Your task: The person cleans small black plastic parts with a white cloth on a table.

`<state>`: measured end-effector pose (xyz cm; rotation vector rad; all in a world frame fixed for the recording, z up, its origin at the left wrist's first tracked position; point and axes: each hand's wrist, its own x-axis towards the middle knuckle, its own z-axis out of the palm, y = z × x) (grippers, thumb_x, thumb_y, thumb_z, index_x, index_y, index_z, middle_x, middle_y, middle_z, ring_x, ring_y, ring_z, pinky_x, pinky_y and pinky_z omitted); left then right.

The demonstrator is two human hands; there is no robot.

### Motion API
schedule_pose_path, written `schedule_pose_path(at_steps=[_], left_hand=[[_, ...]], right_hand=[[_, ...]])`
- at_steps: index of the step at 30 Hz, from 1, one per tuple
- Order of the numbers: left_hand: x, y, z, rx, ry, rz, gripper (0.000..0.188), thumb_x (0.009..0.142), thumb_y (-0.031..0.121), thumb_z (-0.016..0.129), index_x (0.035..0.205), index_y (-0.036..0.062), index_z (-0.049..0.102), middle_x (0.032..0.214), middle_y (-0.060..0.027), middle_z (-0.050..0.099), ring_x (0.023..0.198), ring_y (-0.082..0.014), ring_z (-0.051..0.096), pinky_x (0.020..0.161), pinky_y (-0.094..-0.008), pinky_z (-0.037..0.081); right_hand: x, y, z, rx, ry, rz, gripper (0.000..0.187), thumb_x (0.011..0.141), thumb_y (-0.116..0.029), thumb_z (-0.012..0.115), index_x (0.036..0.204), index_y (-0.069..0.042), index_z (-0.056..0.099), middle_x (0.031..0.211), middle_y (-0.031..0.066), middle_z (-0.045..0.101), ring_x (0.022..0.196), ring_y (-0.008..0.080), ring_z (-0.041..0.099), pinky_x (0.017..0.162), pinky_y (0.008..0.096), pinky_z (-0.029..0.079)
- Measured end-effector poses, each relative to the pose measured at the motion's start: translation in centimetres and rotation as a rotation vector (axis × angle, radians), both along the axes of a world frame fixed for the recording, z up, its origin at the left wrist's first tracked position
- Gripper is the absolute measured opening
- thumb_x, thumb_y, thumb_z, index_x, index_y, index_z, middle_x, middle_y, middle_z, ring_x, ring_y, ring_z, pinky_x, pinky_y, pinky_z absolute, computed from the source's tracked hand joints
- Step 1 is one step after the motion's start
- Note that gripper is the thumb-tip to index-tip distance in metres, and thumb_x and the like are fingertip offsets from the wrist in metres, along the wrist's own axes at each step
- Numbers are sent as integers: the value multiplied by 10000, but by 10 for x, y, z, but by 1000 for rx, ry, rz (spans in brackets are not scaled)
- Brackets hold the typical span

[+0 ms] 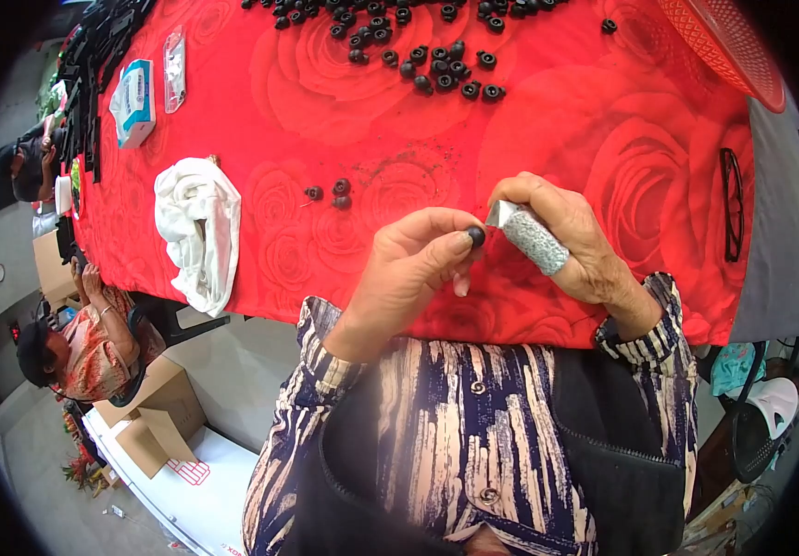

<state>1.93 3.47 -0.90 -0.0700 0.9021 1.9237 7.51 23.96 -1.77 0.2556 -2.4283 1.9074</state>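
Observation:
Between the thumb and fingertips of my left hand [408,264] is a small round black knob-like part [476,236]. My right hand [580,232] is closed around a short tool with a grey speckled wrapped handle [536,243]. Its thin pointed metal tip meets or nearly meets the black part; I cannot tell which. To the left of my hands, 3 similar black parts [341,188] lie together on the red rose-patterned tablecloth [399,134]. Dark crumbs [413,167] are scattered just beyond my left hand.
Many more black parts [446,69] are heaped at the far edge. A white cloth [197,232], tissue pack [133,104] and clear plastic case [174,69] lie left. Black glasses [731,204] and a red basket [733,46] are right. Another person [94,343] sits at the left.

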Motion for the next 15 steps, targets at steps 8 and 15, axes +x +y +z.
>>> schedule_pose_path(at_steps=[8,15], left_hand=[[0,2,0,-3,-26,-15,209,922,83,569,1109,-12,583,953,-59,637,839,-103,608,611,-247,501],[1,2,-1,-24,-31,-19,214,925,85,563,1112,-19,576,959,-57,632,838,-108,603,619,-254,501]], right_hand=[[-3,2,-2,112,56,38,236,815,-137,598,1020,-25,562,854,125,586,759,314,607,641,374,469],[-3,3,1,136,39,58,213,815,-142,602,993,-30,566,839,120,590,753,311,610,626,376,468]])
